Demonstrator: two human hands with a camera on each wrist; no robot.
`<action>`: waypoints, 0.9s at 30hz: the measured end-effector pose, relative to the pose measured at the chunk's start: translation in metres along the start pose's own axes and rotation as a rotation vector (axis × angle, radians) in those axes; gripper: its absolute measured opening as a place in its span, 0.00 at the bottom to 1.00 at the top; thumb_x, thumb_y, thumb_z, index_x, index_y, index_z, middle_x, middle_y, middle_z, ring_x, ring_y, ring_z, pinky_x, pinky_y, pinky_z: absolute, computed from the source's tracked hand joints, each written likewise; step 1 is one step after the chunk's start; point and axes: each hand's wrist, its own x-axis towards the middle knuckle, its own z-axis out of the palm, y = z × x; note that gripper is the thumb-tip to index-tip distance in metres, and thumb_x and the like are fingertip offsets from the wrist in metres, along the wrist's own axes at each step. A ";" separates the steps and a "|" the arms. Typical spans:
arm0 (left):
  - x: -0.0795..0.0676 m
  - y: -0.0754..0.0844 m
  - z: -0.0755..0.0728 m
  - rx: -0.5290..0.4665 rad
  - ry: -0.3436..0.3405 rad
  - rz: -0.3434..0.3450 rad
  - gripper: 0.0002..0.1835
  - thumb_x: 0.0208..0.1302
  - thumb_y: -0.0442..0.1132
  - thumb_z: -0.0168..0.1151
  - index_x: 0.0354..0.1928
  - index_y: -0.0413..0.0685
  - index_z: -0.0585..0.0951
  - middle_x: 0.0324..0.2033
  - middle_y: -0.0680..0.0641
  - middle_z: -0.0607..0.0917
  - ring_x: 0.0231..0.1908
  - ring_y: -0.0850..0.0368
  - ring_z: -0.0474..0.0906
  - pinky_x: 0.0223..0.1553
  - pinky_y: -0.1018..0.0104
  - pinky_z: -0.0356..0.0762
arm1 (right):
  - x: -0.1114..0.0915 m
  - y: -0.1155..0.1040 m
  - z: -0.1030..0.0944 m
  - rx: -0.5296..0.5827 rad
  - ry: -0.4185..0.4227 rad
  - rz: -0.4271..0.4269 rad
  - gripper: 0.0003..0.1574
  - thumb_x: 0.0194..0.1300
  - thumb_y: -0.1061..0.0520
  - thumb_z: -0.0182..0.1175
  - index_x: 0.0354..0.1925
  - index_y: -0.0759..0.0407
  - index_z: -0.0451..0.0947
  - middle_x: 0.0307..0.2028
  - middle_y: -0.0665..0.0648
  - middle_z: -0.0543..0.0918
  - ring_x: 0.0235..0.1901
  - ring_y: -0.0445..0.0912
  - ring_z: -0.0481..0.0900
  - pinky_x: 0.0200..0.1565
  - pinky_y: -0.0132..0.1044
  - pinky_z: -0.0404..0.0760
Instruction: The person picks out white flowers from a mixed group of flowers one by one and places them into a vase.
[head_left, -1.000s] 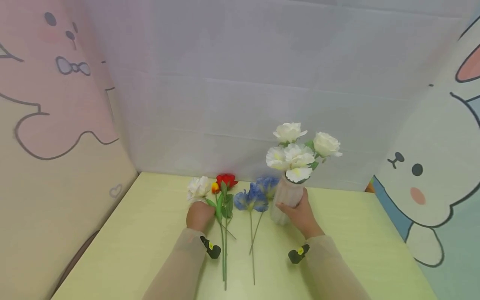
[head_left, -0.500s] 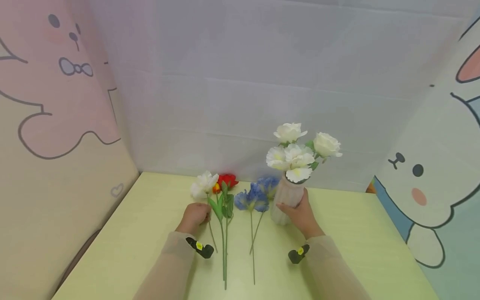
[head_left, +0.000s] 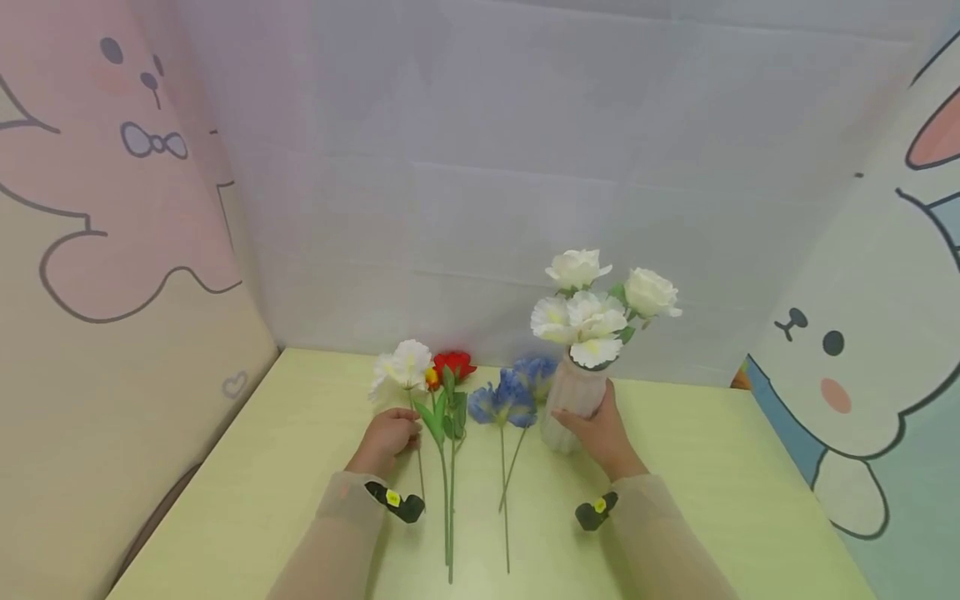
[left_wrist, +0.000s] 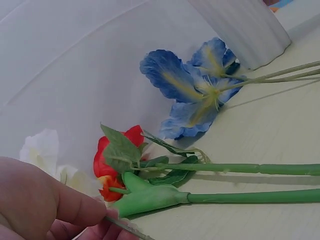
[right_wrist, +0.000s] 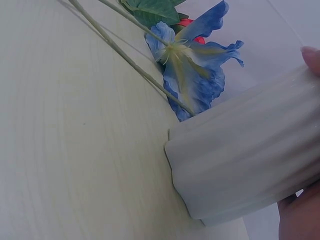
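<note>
My left hand (head_left: pixel 387 437) pinches the stem of a white artificial flower (head_left: pixel 408 364) at the left of the group; in the left wrist view that stem (left_wrist: pixel 127 227) runs out between thumb and fingers. My right hand (head_left: pixel 602 429) grips a pale ribbed vase (head_left: pixel 572 400) round its side. The vase stands on the table, holding several white flowers (head_left: pixel 597 321). Between the hands lie a red flower (head_left: pixel 453 364) and an orange-yellow tulip (left_wrist: pixel 107 189) with green stems. Blue flowers (head_left: pixel 504 402) lie beside the vase, also seen close in the right wrist view.
All this is on a pale yellow table (head_left: pixel 720 492) with a white cloth backdrop (head_left: pixel 465 167) behind it. Cartoon-printed panels, with a bunny (head_left: pixel 847 350) on the right one, stand at both sides. The blue flowers' stems (head_left: pixel 505 500) point toward the table's front.
My left hand has moved left and a little toward me, drawing the white flower away from the red one; its stem now hangs straighter. The right hand and vase have stayed in place.
</note>
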 end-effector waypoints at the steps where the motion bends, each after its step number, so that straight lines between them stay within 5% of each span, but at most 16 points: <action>1: -0.001 0.000 -0.001 0.000 0.003 0.002 0.15 0.70 0.25 0.57 0.56 0.30 0.80 0.51 0.36 0.80 0.33 0.55 0.79 0.38 0.64 0.81 | 0.000 0.001 0.001 0.000 -0.003 -0.007 0.60 0.63 0.52 0.76 0.76 0.52 0.45 0.65 0.65 0.67 0.63 0.61 0.69 0.64 0.58 0.69; 7: -0.001 0.001 -0.006 -0.007 -0.009 0.023 0.16 0.71 0.27 0.57 0.58 0.29 0.79 0.47 0.37 0.81 0.35 0.52 0.81 0.41 0.61 0.82 | 0.003 0.004 0.003 0.000 -0.003 -0.037 0.59 0.62 0.51 0.76 0.74 0.52 0.46 0.64 0.65 0.67 0.63 0.61 0.70 0.64 0.58 0.68; 17: 0.008 -0.005 -0.005 -0.076 -0.145 0.140 0.15 0.72 0.27 0.58 0.57 0.27 0.77 0.41 0.38 0.84 0.40 0.50 0.82 0.45 0.57 0.83 | 0.003 0.006 -0.001 0.005 0.006 -0.042 0.59 0.62 0.54 0.76 0.74 0.55 0.45 0.64 0.66 0.67 0.62 0.61 0.70 0.64 0.59 0.68; 24: 0.000 0.022 0.010 -0.145 -0.202 0.204 0.14 0.74 0.29 0.59 0.57 0.28 0.76 0.44 0.35 0.85 0.42 0.49 0.85 0.47 0.59 0.85 | -0.006 -0.016 0.000 0.008 -0.012 0.009 0.58 0.64 0.60 0.73 0.75 0.60 0.43 0.65 0.68 0.66 0.64 0.62 0.68 0.66 0.56 0.66; 27: -0.009 0.038 0.016 -0.178 -0.228 0.244 0.13 0.75 0.29 0.58 0.55 0.27 0.77 0.44 0.35 0.85 0.42 0.48 0.86 0.47 0.60 0.85 | 0.001 0.000 -0.001 0.015 -0.007 0.011 0.58 0.64 0.59 0.73 0.75 0.56 0.43 0.65 0.67 0.66 0.64 0.60 0.68 0.66 0.56 0.66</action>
